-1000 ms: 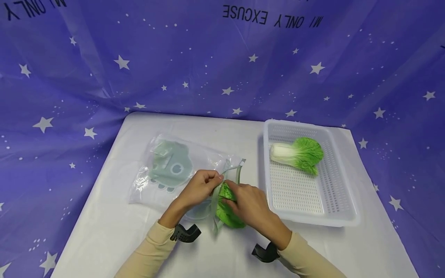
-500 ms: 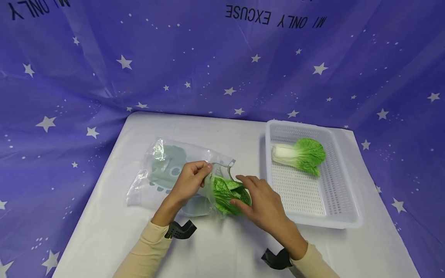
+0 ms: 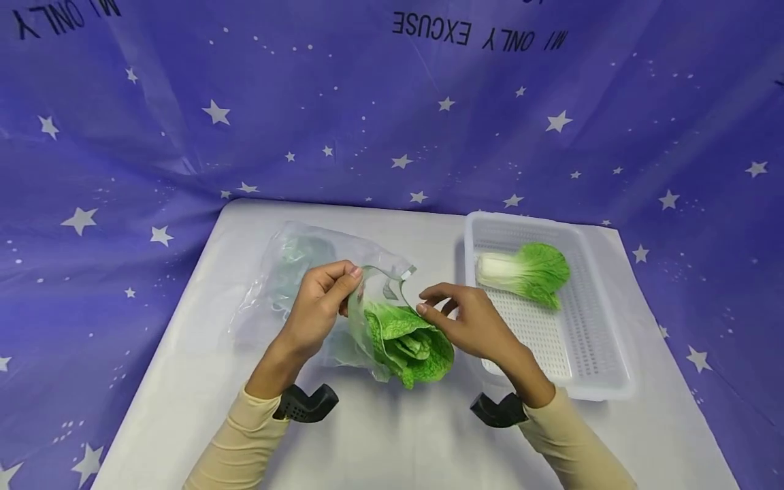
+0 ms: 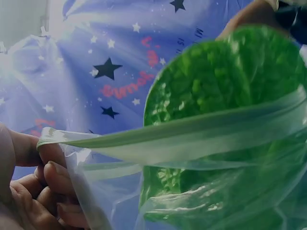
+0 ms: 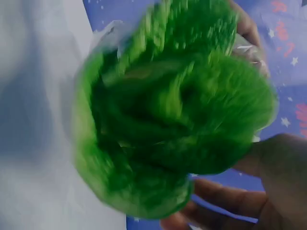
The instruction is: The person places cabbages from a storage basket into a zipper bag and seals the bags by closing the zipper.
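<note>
A clear zip-top plastic bag (image 3: pixel 257 299) with a green cartoon print lies across the left middle of the table. Its mouth gapes toward the right, around a napa cabbage (image 3: pixel 422 347) whose green leafy end sticks out. My left hand (image 3: pixel 318 299) pinches the bag's rim between thumb and fingers. At the rim's other side, just above the leaves, the thumb and fingers of my right hand (image 3: pixel 468 320) come together on the bag's edge. Close up, the left wrist view shows the green zip strip (image 4: pixel 192 132) stretched across the leaves (image 4: pixel 206 81). Leaves (image 5: pixel 158 110) cover part of the right hand.
A white perforated plastic basket (image 3: pixel 603 327) stands on the right of the table. Another napa cabbage (image 3: pixel 523 272) lies in its far part. The white-covered table (image 3: pixel 404 442) backs onto a purple star-patterned curtain (image 3: pixel 343 82).
My left hand has drawn up and left, opening the bag's mouth wider. My right hand has left the cabbage leaves and moved up to the bag's edge. More of the leafy end shows.
</note>
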`<state>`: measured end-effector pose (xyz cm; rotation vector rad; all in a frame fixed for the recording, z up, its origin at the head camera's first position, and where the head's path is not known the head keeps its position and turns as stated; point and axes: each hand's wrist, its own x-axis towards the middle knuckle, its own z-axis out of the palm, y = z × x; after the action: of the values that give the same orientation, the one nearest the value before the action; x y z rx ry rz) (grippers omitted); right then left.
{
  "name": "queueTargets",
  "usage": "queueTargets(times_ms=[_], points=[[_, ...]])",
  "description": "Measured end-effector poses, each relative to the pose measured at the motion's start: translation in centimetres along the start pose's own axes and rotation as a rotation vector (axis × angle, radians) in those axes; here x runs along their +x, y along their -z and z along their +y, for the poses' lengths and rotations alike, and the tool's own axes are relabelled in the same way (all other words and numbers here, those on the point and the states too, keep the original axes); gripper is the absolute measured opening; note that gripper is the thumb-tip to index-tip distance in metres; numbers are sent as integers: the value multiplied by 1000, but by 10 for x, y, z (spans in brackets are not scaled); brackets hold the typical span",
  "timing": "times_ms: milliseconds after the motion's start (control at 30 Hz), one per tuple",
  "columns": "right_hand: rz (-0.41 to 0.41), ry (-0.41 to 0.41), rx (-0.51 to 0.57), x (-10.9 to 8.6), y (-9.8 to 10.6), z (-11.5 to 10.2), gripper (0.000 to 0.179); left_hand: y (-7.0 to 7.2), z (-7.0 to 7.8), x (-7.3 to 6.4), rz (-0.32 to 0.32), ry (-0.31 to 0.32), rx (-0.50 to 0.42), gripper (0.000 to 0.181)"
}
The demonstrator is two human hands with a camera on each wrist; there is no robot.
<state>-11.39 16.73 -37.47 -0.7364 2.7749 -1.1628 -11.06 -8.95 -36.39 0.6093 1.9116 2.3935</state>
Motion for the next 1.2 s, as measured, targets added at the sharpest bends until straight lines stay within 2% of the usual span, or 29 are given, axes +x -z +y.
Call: queueTargets(times_ms=[133, 233, 300, 400, 500, 600, 700, 833, 967, 1100, 1200], points=[[-210, 50, 59, 16, 1, -3, 19, -3, 4, -5, -25, 21, -19, 34], [-306, 94, 52, 21, -4, -5, 16, -3, 4, -9, -19, 40, -11, 35], [-318, 111, 24, 22, -9, -5, 14, -3, 3, -11, -14, 52, -5, 35], [-271, 105, -46, 21, -18, -5, 11, -2, 2, -12, -1, 55, 14, 35], [-234, 75, -50, 20, -24, -4, 10, -1, 1, -13, 4, 54, 26, 35], [-241, 61, 20, 22, -25, -1, 10, 2, 3, -13, 5, 52, 33, 35], [-254, 0, 163, 25, -13, -5, 12, 7, 9, -12, 43, 36, 63, 34], [-230, -72, 355, 34, 20, -27, 13, 15, 35, -6, 163, -70, 243, 31], [-191, -35, 426, 43, 56, -57, 13, 17, 72, 4, 271, -210, 499, 28], [-128, -8, 403, 51, 86, -84, 12, 15, 104, 14, 345, -352, 753, 25], [-56, 6, 330, 55, 106, -100, 12, 14, 123, 23, 382, -407, 886, 26]])
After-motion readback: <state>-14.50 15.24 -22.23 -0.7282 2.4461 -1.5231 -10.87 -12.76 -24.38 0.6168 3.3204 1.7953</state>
